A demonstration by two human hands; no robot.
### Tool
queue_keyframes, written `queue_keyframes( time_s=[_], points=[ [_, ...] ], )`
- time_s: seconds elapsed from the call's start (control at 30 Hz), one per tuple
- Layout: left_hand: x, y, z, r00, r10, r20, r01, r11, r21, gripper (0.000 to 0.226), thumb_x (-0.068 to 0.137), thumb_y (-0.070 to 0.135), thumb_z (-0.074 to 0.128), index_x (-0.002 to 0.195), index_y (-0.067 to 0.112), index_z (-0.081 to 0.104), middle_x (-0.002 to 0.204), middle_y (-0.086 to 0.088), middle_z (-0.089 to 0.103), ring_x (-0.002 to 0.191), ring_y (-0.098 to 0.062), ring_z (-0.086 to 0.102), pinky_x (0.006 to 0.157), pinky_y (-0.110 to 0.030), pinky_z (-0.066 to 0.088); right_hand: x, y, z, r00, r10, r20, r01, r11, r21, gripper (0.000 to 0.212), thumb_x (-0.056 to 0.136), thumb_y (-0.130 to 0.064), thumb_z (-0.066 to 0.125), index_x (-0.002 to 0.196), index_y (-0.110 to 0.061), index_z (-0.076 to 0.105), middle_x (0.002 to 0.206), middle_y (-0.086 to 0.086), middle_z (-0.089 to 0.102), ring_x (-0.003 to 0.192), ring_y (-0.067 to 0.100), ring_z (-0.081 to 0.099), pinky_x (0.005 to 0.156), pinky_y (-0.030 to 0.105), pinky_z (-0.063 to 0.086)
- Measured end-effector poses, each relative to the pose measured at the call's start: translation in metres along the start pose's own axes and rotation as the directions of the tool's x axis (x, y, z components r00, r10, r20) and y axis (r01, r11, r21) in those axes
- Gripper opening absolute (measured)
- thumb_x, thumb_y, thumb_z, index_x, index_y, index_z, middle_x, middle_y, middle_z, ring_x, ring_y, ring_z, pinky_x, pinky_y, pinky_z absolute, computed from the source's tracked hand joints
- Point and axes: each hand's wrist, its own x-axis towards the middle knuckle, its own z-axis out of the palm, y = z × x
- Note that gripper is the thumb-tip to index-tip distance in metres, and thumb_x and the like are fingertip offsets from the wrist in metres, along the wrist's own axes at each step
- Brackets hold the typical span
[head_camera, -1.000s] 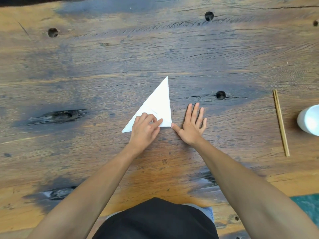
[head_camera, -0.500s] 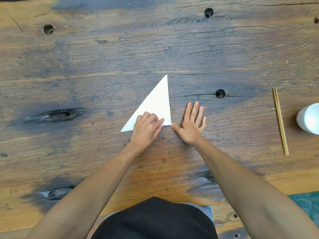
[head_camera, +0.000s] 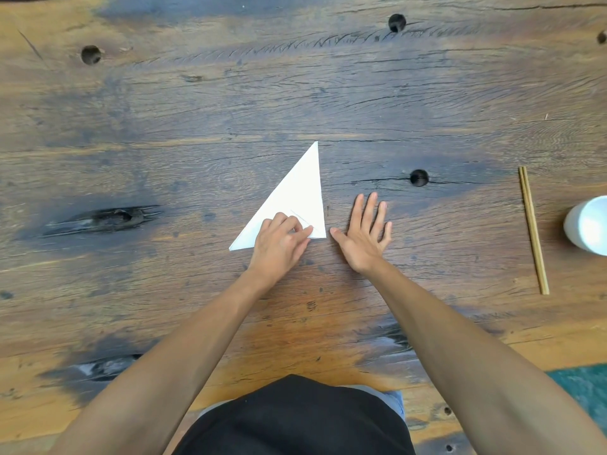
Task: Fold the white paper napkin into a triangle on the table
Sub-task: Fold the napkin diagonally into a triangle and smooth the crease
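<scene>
The white paper napkin (head_camera: 295, 198) lies flat on the wooden table (head_camera: 164, 126) as a triangle, the left hand (head_camera: 281, 239) curled and pressing its near edge. The right hand (head_camera: 364, 238) rests spread and empty just beside the corner. With only one side pinned, lifting that hand carelessly could let the layers spring apart or slide out of line.

The napkin (head_camera: 297, 195) is plain white paper, already folded into a flat triangle lying mid-table (head_camera: 197, 133), sharp tip pointing away, long edge slanting down to the left corner, with a faint crease near the bottom right corner.
</scene>
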Motion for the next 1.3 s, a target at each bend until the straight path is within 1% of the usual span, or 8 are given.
queue_keyframes(
  time_s=[0.27,0.53,0.7,0.8,0.87,1.07,1.23,1.3],
  points=[
    [-0.001,-0.001,-0.004,0.998,-0.002,0.065,0.003,1.0,-0.013,0.024,0.095,0.031,0.066,0.115,0.02,0.074,0.094,-0.001,0.065,0.091,-0.03,0.059,0.073,-0.042,0.048,-0.003,-0.004,-0.002,1.0,0.009,-0.001,-0.009,1.0,0.019,0.111,0.074,-0.099,0.021,0.141,-0.044,-0.048,0.152,-0.013,-0.055,0.137,0.011,-0.055,0.106,0.039,-0.039],
    [-0.004,-0.002,-0.006,0.996,-0.007,0.093,0.01,0.999,-0.031,0.028,0.098,0.032,0.061,0.121,0.02,0.071,0.102,-0.002,0.065,0.097,-0.029,0.059,0.076,-0.042,0.047,-0.003,-0.003,0.0,1.0,0.009,-0.013,-0.009,1.0,0.0,0.121,0.069,-0.102,0.027,0.139,-0.042,-0.05,0.153,-0.011,-0.055,0.136,0.013,-0.056,0.119,0.054,-0.022],
    [-0.021,-0.004,0.001,0.989,-0.136,0.057,0.141,0.987,-0.08,0.054,0.105,0.033,0.046,0.155,0.014,0.037,0.157,-0.01,0.04,0.145,-0.028,0.036,0.116,-0.042,0.035,-0.004,-0.004,-0.002,1.0,0.008,-0.003,-0.008,1.0,-0.002,0.12,0.07,-0.1,0.029,0.138,-0.043,-0.051,0.153,-0.011,-0.055,0.132,0.012,-0.06,0.118,0.053,-0.023],
    [-0.041,-0.009,0.009,0.947,-0.28,0.16,0.296,0.951,-0.087,0.068,0.108,0.038,0.034,0.162,0.01,0.004,0.171,-0.009,-0.002,0.158,-0.024,-0.006,0.128,-0.042,0.004,-0.004,-0.004,-0.003,1.0,0.009,0.011,-0.009,1.0,-0.008,0.121,0.071,-0.099,0.031,0.14,-0.04,-0.05,0.151,-0.011,-0.057,0.129,0.011,-0.062,0.118,0.054,-0.023],
    [-0.058,-0.015,0.014,0.905,-0.373,0.206,0.392,0.918,-0.065,0.07,0.108,0.042,0.025,0.161,0.008,-0.005,0.17,-0.008,-0.013,0.156,-0.021,-0.017,0.129,-0.044,-0.001,-0.004,-0.004,-0.004,1.0,0.006,0.026,-0.006,1.0,-0.007,0.122,0.072,-0.099,0.031,0.143,-0.039,-0.048,0.149,-0.011,-0.059,0.128,0.011,-0.063,0.117,0.054,-0.024],
    [-0.083,-0.02,0.015,0.749,-0.644,0.155,0.655,0.755,-0.028,0.069,0.107,0.044,0.019,0.161,0.009,-0.009,0.169,-0.006,-0.016,0.156,-0.02,-0.017,0.128,-0.048,0.0,-0.006,-0.005,-0.005,1.0,0.0,0.023,0.0,1.0,-0.004,0.122,0.075,-0.095,0.035,0.151,-0.035,-0.039,0.145,-0.015,-0.06,0.127,0.01,-0.063,0.117,0.054,-0.024],
    [-0.052,0.015,0.016,0.779,-0.624,0.063,0.626,0.77,-0.125,0.073,0.107,0.041,0.028,0.161,0.007,-0.006,0.17,-0.01,-0.012,0.157,-0.023,-0.014,0.128,-0.043,-0.002,-0.007,-0.007,-0.005,1.0,0.004,0.012,-0.003,1.0,-0.02,0.123,0.08,-0.091,0.043,0.153,-0.032,-0.037,0.143,-0.015,-0.062,0.127,0.01,-0.063,0.117,0.054,-0.025],
    [-0.029,0.033,0.022,0.708,-0.702,0.081,0.703,0.687,-0.186,0.077,0.105,0.046,0.028,0.16,0.005,-0.008,0.169,-0.012,-0.014,0.157,-0.026,-0.014,0.129,-0.045,-0.001,-0.007,-0.008,-0.004,1.0,0.01,0.006,-0.01,1.0,-0.029,0.124,0.08,-0.091,0.043,0.153,-0.032,-0.037,0.142,-0.014,-0.062,0.127,0.011,-0.063,0.118,0.053,-0.025]
  ],
)
